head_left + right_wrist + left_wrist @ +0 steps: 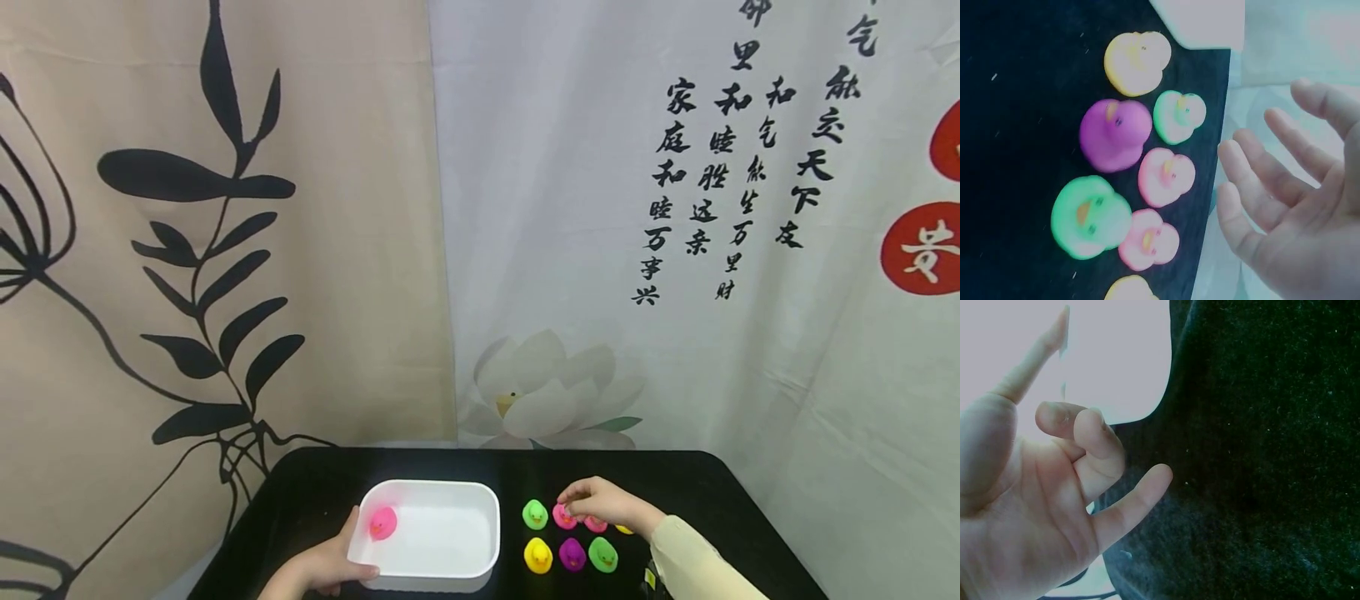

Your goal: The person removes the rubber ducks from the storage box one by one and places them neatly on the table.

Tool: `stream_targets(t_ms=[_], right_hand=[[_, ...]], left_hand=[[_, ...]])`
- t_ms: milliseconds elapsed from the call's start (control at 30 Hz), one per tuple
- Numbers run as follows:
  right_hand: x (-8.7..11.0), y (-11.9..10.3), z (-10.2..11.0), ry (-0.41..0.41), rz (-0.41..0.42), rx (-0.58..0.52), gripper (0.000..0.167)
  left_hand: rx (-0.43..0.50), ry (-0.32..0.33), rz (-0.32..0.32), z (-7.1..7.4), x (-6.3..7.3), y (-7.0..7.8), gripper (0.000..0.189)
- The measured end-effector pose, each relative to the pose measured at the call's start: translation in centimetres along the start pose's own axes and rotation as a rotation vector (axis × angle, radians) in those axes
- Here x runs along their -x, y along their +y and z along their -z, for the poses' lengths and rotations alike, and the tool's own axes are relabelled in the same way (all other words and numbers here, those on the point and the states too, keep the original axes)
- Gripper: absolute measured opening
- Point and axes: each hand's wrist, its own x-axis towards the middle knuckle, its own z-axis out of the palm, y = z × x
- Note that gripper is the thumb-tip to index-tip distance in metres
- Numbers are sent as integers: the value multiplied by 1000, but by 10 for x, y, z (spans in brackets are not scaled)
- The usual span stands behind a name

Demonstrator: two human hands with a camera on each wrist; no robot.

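Note:
On the left, a white plastic tub point(431, 577) holds one pink rubber duck point(382, 523) near its left wall. My left hand point(322, 565) grips the tub at its near left corner, thumb at the rim; in the left wrist view some fingers curl by the tub's edge. Above the back row of ducks hovers my right hand point(603, 502), over a pink duck point(564, 517). In the right wrist view its fingers are spread and loosely bent, holding nothing. Beside that duck are a green duck point(535, 514) and another pink duck point(596, 524).
A yellow duck point(537, 556), a purple duck point(572, 555) and a green duck point(603, 555) make the nearer row. Another yellow duck point(623, 529) is partly hidden by the right hand. Everything stands on a black-covered table point(675, 471) before a printed curtain point(360, 250).

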Motion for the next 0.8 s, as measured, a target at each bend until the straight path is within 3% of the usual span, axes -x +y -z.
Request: stream_targets(t_ms=[100, 267, 600, 800], right_hand=[[-8, -7, -6, -4, 2, 17, 25], [-26, -22, -18, -20, 28, 27, 23], [-68, -54, -32, -12, 48, 84, 22], [-80, -59, -40, -23, 31, 76, 22]], left_hand=[[-15, -2, 0, -1, 0, 3, 118], [37, -34, 22, -1, -5, -3, 118], [135, 0, 64, -3, 1, 2, 111], [181, -42, 12, -6, 2, 3, 111]])
